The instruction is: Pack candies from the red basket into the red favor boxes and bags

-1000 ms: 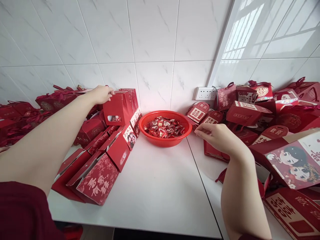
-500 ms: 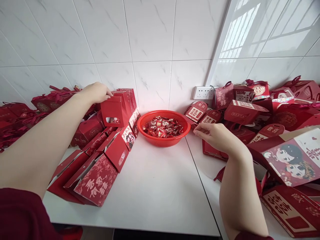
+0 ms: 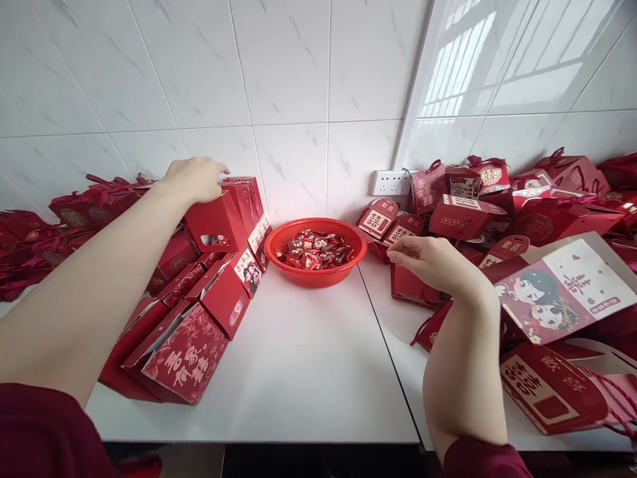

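At the back left, my left hand [image 3: 196, 178] reaches over the top of a red gift box [image 3: 212, 224] with a small cut-out window. Its fingers are bent over the upper edge, partly hidden, with one pointing towards the boxes behind. To the right of the basket my right hand [image 3: 421, 259] hovers by some small red boxes, thumb and forefinger brought together with nothing visible between them. Between the hands, a round red plastic basket [image 3: 316, 277] holds many small red-wrapped candies [image 3: 318, 249]. In front of my left hand stand several red gift boxes [image 3: 189, 358] in rows.
Finished-looking red boxes with ribbons pile up at the far left [image 3: 82, 209] and on the right [image 3: 542, 292]. A power socket [image 3: 391, 182] sits on the tiled wall [image 3: 288, 60] behind. A dark seam divides the white tabletop [image 3: 308, 372].
The view has swung slightly right. My left hand has slid further over the top of the gift box, its fingertips reaching past the edge. My right hand keeps much the same pose.
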Available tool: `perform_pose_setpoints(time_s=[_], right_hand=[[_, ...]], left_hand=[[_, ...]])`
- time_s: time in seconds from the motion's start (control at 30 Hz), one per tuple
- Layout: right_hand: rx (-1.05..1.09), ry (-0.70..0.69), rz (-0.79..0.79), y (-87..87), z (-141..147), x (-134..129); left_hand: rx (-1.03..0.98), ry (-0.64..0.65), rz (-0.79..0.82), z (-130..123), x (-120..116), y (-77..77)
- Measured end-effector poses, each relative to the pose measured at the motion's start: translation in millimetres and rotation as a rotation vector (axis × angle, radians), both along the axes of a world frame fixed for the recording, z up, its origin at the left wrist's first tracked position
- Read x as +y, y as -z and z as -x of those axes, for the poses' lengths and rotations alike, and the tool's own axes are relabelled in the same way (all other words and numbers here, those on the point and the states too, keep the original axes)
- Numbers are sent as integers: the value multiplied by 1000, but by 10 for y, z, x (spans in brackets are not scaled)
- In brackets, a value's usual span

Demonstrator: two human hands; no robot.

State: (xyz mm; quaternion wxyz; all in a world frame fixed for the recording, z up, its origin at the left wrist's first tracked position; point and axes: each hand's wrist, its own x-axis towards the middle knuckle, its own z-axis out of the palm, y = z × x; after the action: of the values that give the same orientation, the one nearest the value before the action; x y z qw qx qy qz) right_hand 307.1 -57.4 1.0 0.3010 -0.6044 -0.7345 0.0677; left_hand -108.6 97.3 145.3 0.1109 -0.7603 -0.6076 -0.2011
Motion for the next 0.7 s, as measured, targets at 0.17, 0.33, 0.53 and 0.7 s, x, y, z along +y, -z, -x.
perform_pose_setpoints(time_s=[0.17, 0.33, 0.53, 0.7], right_hand=[[-48, 167, 43, 56, -130, 86], [-102, 326, -16, 198, -240, 301], [-67, 345, 34, 371, -288, 510], [-53, 296, -58, 404, -269, 677]], left_hand=[[71, 69, -133, -667, -303, -155], [-330, 397, -176, -1193, -753, 178], [-263, 653, 370, -1321, -793, 1264], [-38, 346, 363, -1325, -346, 1876]])
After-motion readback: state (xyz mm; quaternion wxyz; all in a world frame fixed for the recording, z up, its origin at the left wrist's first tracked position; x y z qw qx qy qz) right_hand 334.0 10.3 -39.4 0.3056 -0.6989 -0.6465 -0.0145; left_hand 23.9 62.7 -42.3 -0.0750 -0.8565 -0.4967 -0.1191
